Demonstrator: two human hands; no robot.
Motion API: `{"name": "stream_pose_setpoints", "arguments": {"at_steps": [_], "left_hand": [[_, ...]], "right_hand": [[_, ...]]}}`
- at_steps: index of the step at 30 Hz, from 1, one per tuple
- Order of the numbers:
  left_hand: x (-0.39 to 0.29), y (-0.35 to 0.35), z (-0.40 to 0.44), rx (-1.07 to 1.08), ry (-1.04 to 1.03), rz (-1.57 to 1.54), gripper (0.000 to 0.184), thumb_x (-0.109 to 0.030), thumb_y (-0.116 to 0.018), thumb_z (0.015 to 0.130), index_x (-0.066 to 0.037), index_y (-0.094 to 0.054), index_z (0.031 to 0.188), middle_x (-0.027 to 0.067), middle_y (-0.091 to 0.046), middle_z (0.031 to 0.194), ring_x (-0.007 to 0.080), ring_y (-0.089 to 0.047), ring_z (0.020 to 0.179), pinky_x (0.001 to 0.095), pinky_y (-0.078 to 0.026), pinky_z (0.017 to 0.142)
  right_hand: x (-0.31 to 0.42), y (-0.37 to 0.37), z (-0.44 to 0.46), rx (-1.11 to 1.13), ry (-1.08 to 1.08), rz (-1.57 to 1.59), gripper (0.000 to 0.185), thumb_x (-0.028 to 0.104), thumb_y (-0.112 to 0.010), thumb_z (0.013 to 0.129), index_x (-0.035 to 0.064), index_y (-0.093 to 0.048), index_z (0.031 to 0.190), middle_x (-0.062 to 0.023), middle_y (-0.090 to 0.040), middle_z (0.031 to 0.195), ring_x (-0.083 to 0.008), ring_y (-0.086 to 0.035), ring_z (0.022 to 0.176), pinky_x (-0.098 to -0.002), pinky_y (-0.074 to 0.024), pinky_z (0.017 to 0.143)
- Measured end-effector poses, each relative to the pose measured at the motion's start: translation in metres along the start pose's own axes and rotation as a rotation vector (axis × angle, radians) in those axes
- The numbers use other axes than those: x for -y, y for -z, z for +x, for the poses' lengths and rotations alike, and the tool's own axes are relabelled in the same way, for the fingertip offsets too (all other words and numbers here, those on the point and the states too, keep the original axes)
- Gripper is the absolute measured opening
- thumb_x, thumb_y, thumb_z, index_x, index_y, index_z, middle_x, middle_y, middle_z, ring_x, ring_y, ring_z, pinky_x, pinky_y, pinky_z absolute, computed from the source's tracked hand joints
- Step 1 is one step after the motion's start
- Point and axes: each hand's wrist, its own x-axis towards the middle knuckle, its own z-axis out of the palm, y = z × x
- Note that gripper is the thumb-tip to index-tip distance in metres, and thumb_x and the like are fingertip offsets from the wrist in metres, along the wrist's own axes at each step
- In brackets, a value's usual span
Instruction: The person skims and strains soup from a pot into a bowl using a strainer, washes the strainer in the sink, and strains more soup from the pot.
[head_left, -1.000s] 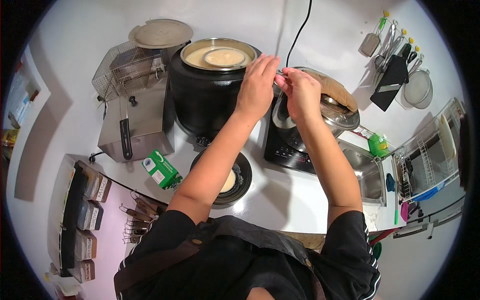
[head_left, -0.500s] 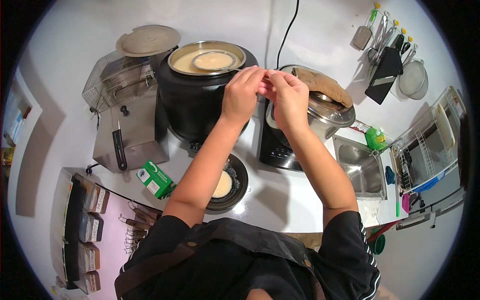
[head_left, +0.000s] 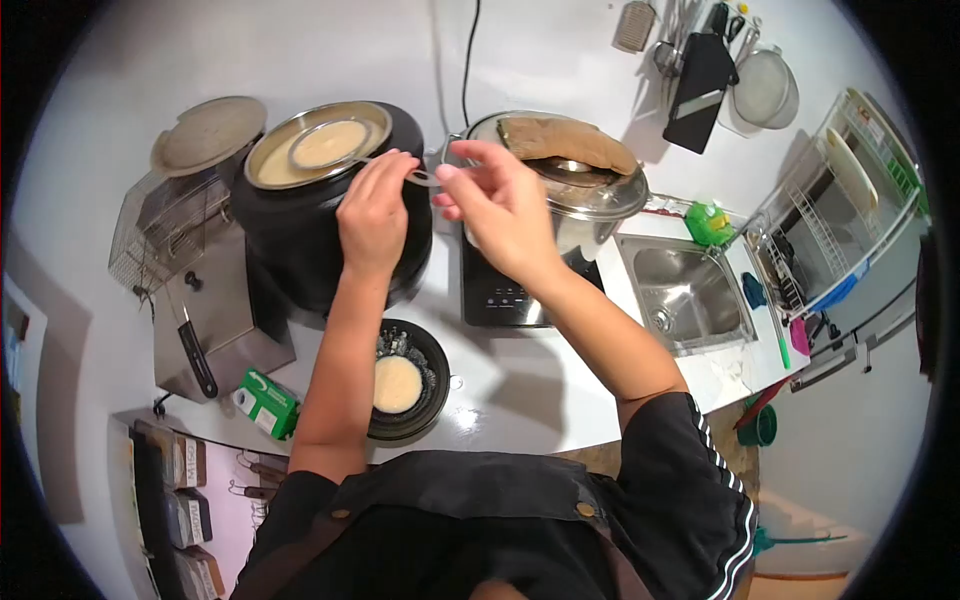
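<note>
My left hand (head_left: 375, 212) closes around the handle of a round strainer (head_left: 330, 145), which rests in a steel pot (head_left: 262, 178) of pale creamy liquid. The pot sits in a large black warmer (head_left: 330, 235). From under the left fingers pokes the looped end of the handle. My right hand (head_left: 508, 212) is just beside that loop, thumb and forefinger spread; whether the thumb touches the loop I cannot tell. Below the left wrist, a dark round dish (head_left: 432, 400) holds a pale round disc (head_left: 398, 385), with whitish residue around it.
A lidded steel pot (head_left: 595, 200) with a brown cloth (head_left: 570, 145) stands on a black induction cooker (head_left: 510, 305). To the right are a sink (head_left: 680, 285) and a dish rack (head_left: 840, 215). At left are a steel fryer (head_left: 230, 320), wire basket (head_left: 150, 235) and green box (head_left: 266, 402).
My hands, fingertips together before, have come apart, and the right fingers have spread. The view has shifted, so the counter things sit further left.
</note>
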Motion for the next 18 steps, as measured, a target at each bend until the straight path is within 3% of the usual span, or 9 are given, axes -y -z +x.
{"name": "stream_pose_setpoints", "arguments": {"at_steps": [1, 4, 6, 7, 9, 11, 14, 15, 18], "left_hand": [[0.004, -0.001, -0.001, -0.001, -0.001, -0.001, 0.025, 0.011, -0.054, 0.069, -0.001, -0.063, 0.089, 0.0116, -0.065, 0.09, 0.0276, -0.063, 0.092, 0.0358, -0.05, 0.08], [0.003, 0.003, 0.0, 0.005, 0.003, -0.018, 0.026, 0.013, -0.054, 0.068, 0.0, -0.063, 0.089, 0.0119, -0.065, 0.089, 0.0275, -0.063, 0.092, 0.0353, -0.051, 0.08], [0.001, 0.005, 0.001, 0.004, 0.025, -0.014, 0.026, 0.013, -0.055, 0.068, 0.0, -0.063, 0.089, 0.0112, -0.066, 0.087, 0.0272, -0.063, 0.092, 0.0346, -0.051, 0.08], [0.001, 0.007, 0.001, -0.001, 0.024, -0.012, 0.026, 0.013, -0.055, 0.068, 0.0, -0.063, 0.089, 0.0112, -0.066, 0.087, 0.0272, -0.063, 0.092, 0.0346, -0.051, 0.08], [0.001, 0.009, 0.001, 0.043, -0.006, 0.043, 0.023, 0.014, -0.049, 0.075, 0.001, -0.063, 0.089, 0.0134, -0.066, 0.09, 0.0259, -0.064, 0.092, 0.0334, -0.05, 0.081], [-0.003, 0.01, 0.002, 0.064, 0.008, 0.055, 0.022, 0.014, -0.049, 0.075, 0.001, -0.063, 0.088, 0.0131, -0.066, 0.091, 0.0257, -0.064, 0.092, 0.0332, -0.05, 0.082], [-0.002, 0.011, 0.004, 0.043, -0.016, 0.079, 0.019, 0.009, -0.058, 0.073, -0.001, -0.062, 0.088, 0.01, -0.066, 0.086, 0.0261, -0.064, 0.09, 0.033, -0.051, 0.079], [-0.002, 0.011, 0.004, 0.041, -0.012, 0.09, 0.019, 0.009, -0.058, 0.073, -0.001, -0.062, 0.088, 0.01, -0.066, 0.086, 0.0261, -0.064, 0.09, 0.033, -0.051, 0.079], [-0.002, 0.014, 0.005, 0.06, 0.036, 0.036, 0.022, 0.011, -0.058, 0.069, -0.002, -0.063, 0.086, 0.0113, -0.065, 0.088, 0.0258, -0.064, 0.091, 0.0335, -0.051, 0.08]], "right_hand": [[0.002, 0.031, 0.0, -0.037, 0.089, -0.161, 0.029, 0.017, -0.061, 0.086, -0.0036, -0.057, 0.107, -0.0083, -0.064, 0.083, -0.0111, -0.061, 0.07, -0.0214, -0.0498, 0.061], [-0.014, 0.118, 0.03, -0.47, 0.355, -0.335, 0.018, 0.016, -0.06, 0.087, -0.0014, -0.064, 0.09, -0.0073, -0.066, 0.081, -0.0103, -0.061, 0.067, -0.0205, -0.0482, 0.058], [-0.045, 0.196, 0.053, -0.713, 0.244, -0.27, 0.019, 0.015, -0.06, 0.086, -0.002, -0.064, 0.092, -0.006, -0.066, 0.079, -0.01, -0.061, 0.065, -0.0202, -0.0477, 0.057], [-0.071, 0.24, 0.066, -0.794, 0.118, -0.339, 0.021, 0.019, -0.062, 0.083, -0.0014, -0.066, 0.085, -0.0058, -0.066, 0.074, -0.0088, -0.06, 0.063, -0.0212, -0.0474, 0.056], [-0.146, 0.326, 0.087, -0.713, -0.24, -0.838, 0.03, 0.03, -0.056, 0.078, 0.0036, -0.07, 0.083, -0.0153, -0.067, 0.075, -0.0258, -0.066, 0.07, -0.0357, -0.0516, 0.069], [-0.213, 0.361, 0.097, -0.588, -0.323, -1.157, 0.032, 0.033, -0.052, 0.075, 0.0088, -0.072, 0.08, -0.017, -0.067, 0.08, -0.0321, -0.065, 0.076, -0.039, -0.0496, 0.077], [-0.261, 0.363, 0.108, -0.417, -0.196, -1.064, 0.028, 0.028, -0.059, 0.075, 0.0097, -0.07, 0.093, -0.0168, -0.067, 0.085, -0.0324, -0.064, 0.083, -0.038, -0.0483, 0.08], [-0.269, 0.363, 0.115, -0.348, -0.22, -1.069, 0.036, 0.028, -0.063, 0.075, 0.0061, -0.066, 0.104, -0.0187, -0.066, 0.091, -0.0334, -0.063, 0.088, -0.0383, -0.0477, 0.082], [-0.303, 0.376, 0.142, -0.283, -0.292, -1.225, 0.051, 0.036, -0.063, 0.075, 0.0004, -0.06, 0.111, -0.0222, -0.063, 0.102, -0.0344, -0.06, 0.096, -0.0388, -0.0458, 0.086]]}}
